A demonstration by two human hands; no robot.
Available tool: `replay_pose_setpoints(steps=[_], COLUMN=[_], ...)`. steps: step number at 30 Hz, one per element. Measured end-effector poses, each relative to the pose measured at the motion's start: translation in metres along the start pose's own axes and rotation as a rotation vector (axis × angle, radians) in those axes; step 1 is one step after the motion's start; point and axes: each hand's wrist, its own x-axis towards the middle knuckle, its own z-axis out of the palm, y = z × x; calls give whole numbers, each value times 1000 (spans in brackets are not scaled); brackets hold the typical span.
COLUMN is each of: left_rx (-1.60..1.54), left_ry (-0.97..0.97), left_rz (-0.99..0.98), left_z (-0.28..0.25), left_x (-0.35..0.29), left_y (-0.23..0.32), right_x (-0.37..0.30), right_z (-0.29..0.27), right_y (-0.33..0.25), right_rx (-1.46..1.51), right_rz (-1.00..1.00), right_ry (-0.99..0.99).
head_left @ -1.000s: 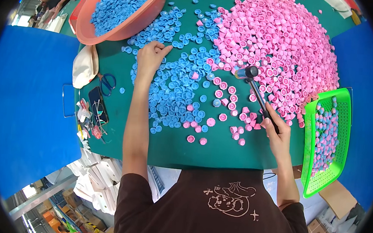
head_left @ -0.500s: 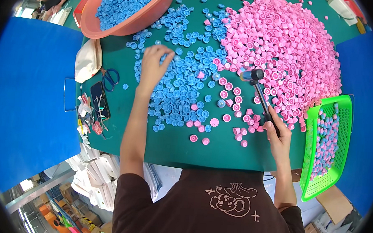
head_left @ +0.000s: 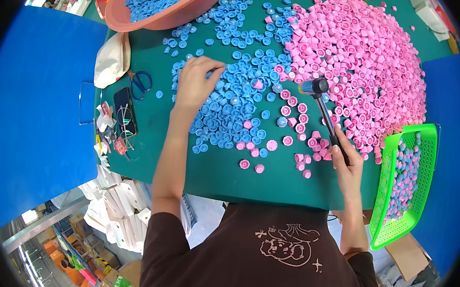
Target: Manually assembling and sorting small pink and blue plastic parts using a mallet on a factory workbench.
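My left hand [head_left: 195, 85] is over the left part of a spread of small blue caps [head_left: 222, 115]. Its fingers are bent and the thumb is drawn close to them; whatever may be between the tips is too small to tell. In my right hand [head_left: 349, 165] is a small hammer [head_left: 328, 118], gripped by its black handle. The hammer has a black face and a clear amber one, and its head is raised over the table beside the pink pieces. Beneath it stand several loose pink cup-shaped pieces [head_left: 288, 140], some with their hollow side up.
A large pile of pink pieces [head_left: 361, 62] covers the right back. A green basket [head_left: 378, 218] of joined pink-and-blue pieces stands at the right edge. An orange basin [head_left: 207, 4] of blue caps is at back left. Scissors [head_left: 141, 84], a phone [head_left: 122, 99] and glasses [head_left: 126, 120] lie left.
The whole view has shifted slightly. My left hand has come a little nearer to me over the blue caps. The hammer in my right hand stays in almost the same place.
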Motion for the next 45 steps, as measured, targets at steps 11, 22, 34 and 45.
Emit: replay_pose_setpoints(steps=[11, 22, 34, 45], left_rx=[-40, -242, -129, -97], left_ry=[-350, -192, -333, 40], left_rz=[8, 386, 450, 134], left_z=[9, 45, 61, -3], left_x=[27, 12, 19, 3], left_y=[-11, 84, 81, 60], right_x=[-8, -5, -10, 7], right_z=[-14, -8, -8, 6], right_y=[5, 8, 11, -25], right_rx=[-57, -59, -111, -528], right_rz=[74, -127, -151, -308], right_ry=[37, 23, 32, -82])
